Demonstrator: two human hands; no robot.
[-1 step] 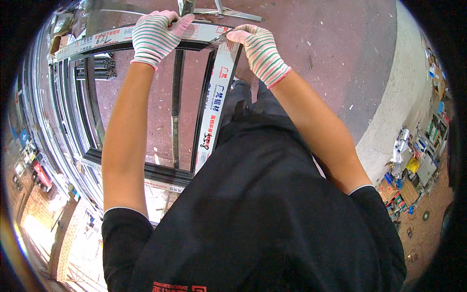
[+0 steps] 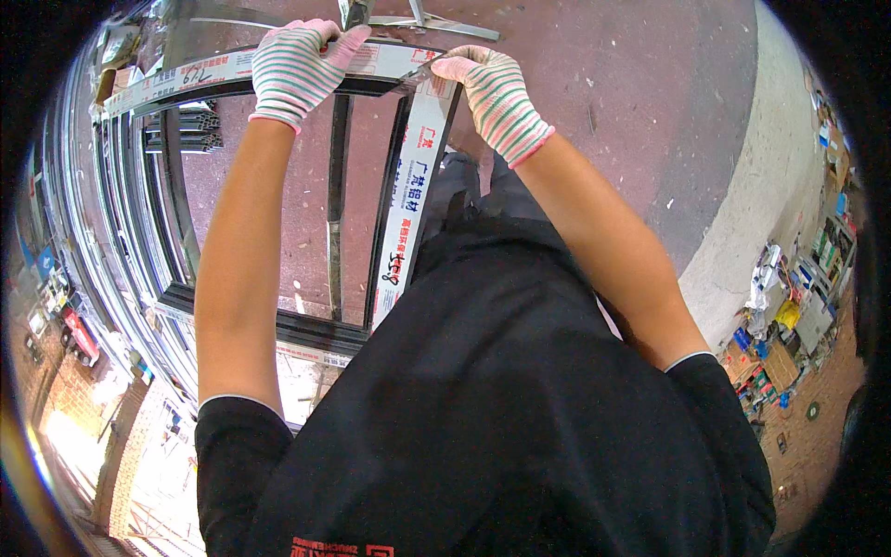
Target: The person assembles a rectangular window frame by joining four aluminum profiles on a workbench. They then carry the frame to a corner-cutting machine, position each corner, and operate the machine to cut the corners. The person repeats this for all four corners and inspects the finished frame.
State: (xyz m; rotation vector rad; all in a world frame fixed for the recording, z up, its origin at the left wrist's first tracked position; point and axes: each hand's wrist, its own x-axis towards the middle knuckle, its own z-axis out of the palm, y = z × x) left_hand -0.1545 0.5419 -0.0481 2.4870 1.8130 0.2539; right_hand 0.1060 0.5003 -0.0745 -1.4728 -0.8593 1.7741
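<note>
A rectangular metal window frame (image 2: 404, 218), its faces covered in white printed film and its inner edges black, stands before me. My left hand (image 2: 299, 74), in a striped knit glove, lies over its far bar with thumb and fingers closed. What it grips is hidden; a greyish metal piece (image 2: 355, 13) shows just beyond the thumb. At the frame's right far corner my right hand (image 2: 497, 97), gloved alike, pinches a thin dark strip (image 2: 415, 76) that slants across the joint. I cannot tell what the strip is.
Long metal profiles (image 2: 102, 204) and more frames stand along the left. Dark profile ends (image 2: 190, 130) are stacked behind the frame. A metal foot bar (image 2: 445, 28) lies on the reddish floor (image 2: 631, 121) beyond. Assorted boxes and scraps (image 2: 789, 316) are heaped at the right.
</note>
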